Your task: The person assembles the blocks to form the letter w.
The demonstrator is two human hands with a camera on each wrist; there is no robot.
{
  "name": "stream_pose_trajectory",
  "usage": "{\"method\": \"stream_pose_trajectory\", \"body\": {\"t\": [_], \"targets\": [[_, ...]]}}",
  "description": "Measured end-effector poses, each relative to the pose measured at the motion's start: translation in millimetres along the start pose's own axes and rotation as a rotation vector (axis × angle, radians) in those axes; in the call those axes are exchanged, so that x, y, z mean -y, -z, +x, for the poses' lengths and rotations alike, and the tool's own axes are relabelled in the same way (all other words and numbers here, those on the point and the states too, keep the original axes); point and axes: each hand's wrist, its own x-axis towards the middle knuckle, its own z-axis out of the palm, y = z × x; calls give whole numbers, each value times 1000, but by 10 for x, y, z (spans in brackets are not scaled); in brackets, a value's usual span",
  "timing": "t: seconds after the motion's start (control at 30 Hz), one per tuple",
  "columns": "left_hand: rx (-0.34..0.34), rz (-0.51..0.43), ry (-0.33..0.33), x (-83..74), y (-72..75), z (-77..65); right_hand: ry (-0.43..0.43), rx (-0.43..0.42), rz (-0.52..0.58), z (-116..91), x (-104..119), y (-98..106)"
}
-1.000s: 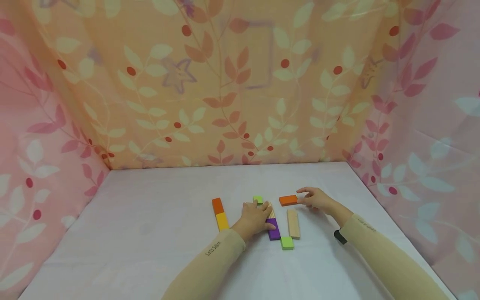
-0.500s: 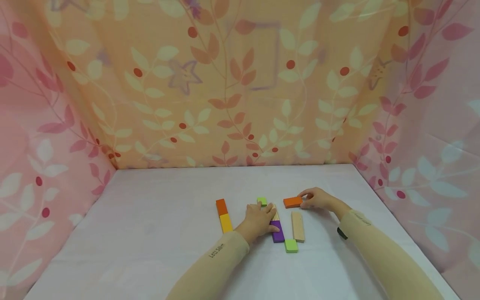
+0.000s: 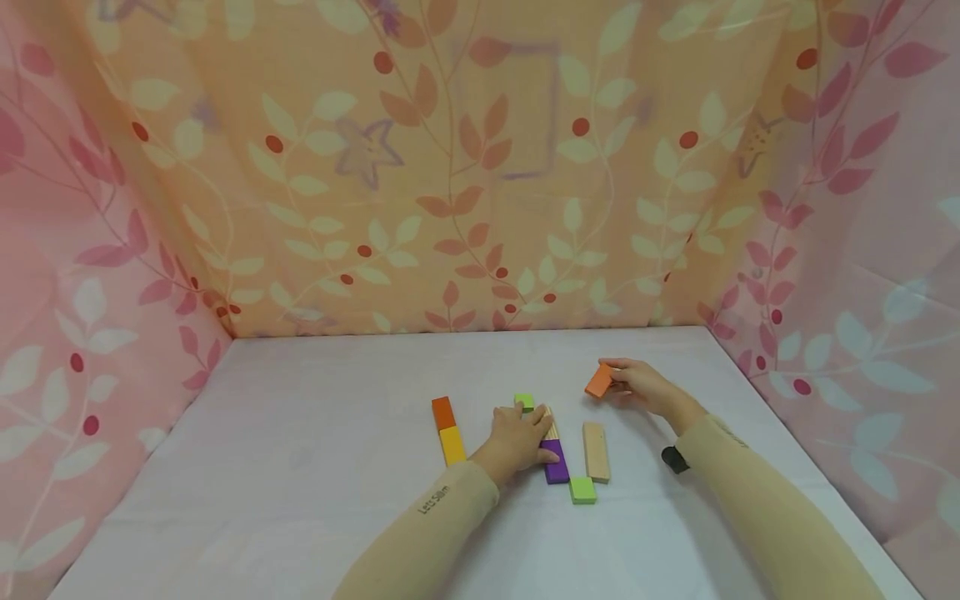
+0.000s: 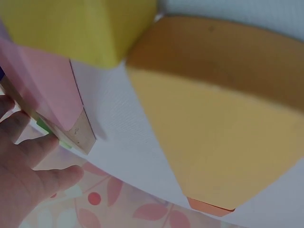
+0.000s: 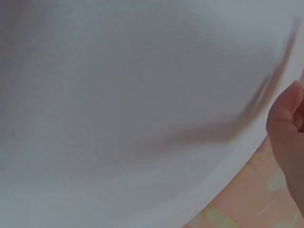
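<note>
My right hand (image 3: 647, 387) pinches an orange block (image 3: 599, 381), which is tilted and raised off the table. In the right wrist view only part of that hand (image 5: 287, 128) shows at the right edge; the block is out of sight there. My left hand (image 3: 512, 440) rests with fingers spread at a row made of a natural wood block (image 3: 552, 425) and a purple block (image 3: 556, 462). A green block (image 3: 524, 402) sits at its fingertips. From the left wrist, a pink block (image 4: 50, 88) shows beyond the hand (image 4: 28, 175).
A plain wooden block (image 3: 596, 452) and a second green block (image 3: 582, 490) lie right of the purple one. Left of my left hand, a dark orange block (image 3: 443, 413) and a yellow block (image 3: 452, 446) form a line. Patterned cloth walls (image 3: 480, 208) enclose the white table (image 3: 315, 467).
My right hand has taken hold of the orange block and lifted it from the table, turning it to a tilt. The left hand stays in place among the blocks.
</note>
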Motion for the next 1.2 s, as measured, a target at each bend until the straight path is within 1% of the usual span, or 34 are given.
{"method": "stream_pose_trajectory", "body": {"t": [0.07,0.2,0.27,0.33,0.47,0.6,0.73,0.9,1.07,1.2], "targets": [[1,-5,0,2,-1,0,-3,0,-96,20,-4,-37],[7,-15,-3,5,0,3,15,-1,-326,60,-38,-107],[8,-23,-4,5,3,7,22,-15,-392,70,-58,-135],[8,-28,-5,5,4,15,27,-31,-436,71,-72,-158],[11,-39,-4,4,6,21,10,-62,-462,56,-81,-184],[11,-40,-3,2,10,7,-18,-94,-445,43,-83,-189],[17,-48,0,9,15,-7,-24,-63,-431,57,-81,-196],[32,-45,1,21,47,-9,-28,-19,-484,65,-58,-207],[24,-36,-6,16,55,-2,-30,-23,-517,69,-61,-217],[25,-50,-16,-8,39,13,-22,-20,-547,49,-89,-210]]}}
